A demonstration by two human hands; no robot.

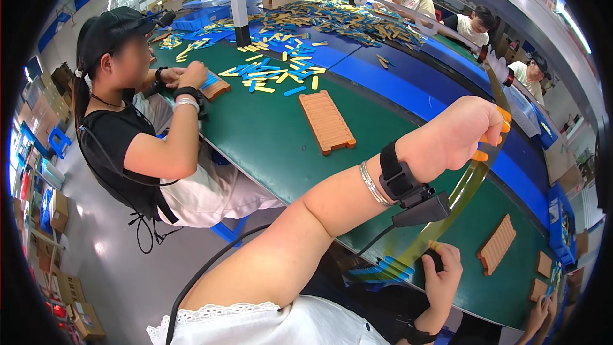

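My left hand is raised over the table, its orange-nailed fingers pinched on a long strip of clear yellowish film. The strip curves down toward my right hand, near the table's front edge. Beside that hand, several flat blue sticks lie in a row at the strip's lower end. My right fingers are bent around the strip's lower part, with a small dark thing near the thumb that I cannot make out. A ribbed orange-brown tray lies beyond my left forearm; a similar tray lies to the right.
Loose blue and yellow sticks are scattered on the green table, with a large heap behind. At left a co-worker handles sticks on a tray. Another person's hands show at lower right. A metal post stands at the back.
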